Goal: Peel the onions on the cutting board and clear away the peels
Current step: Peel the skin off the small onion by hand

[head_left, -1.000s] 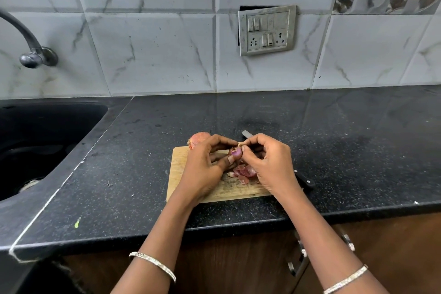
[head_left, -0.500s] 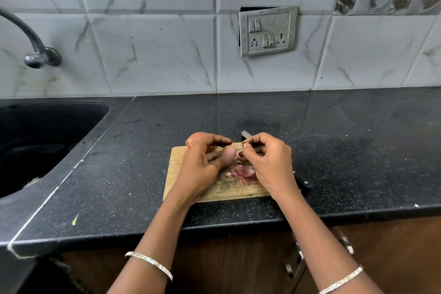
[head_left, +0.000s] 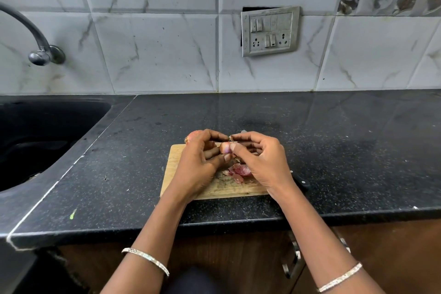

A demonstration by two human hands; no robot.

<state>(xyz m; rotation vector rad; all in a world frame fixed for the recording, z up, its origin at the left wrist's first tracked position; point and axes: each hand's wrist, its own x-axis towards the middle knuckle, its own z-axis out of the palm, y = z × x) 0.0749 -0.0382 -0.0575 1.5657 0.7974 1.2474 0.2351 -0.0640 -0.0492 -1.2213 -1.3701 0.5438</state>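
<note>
Closely, left hand [head_left: 198, 164] and right hand [head_left: 260, 162] pinch a smooth round onion [head_left: 224, 147] above papery peels [head_left: 239, 170].

Left hand [head_left: 198, 164], right hand [head_left: 262, 162] were bare. Left forearm [head_left: 152, 227], right forearm [head_left: 317, 229] were unsleeved. Each wore one thin patterned silver band: left bangle [head_left: 145, 259], right bangle [head_left: 340, 277], both below counter [head_left: 346, 162] front edge. Between forearms, also below counter edge, dark cloth [head_left: 191, 279] showed; kind unclear.
</note>
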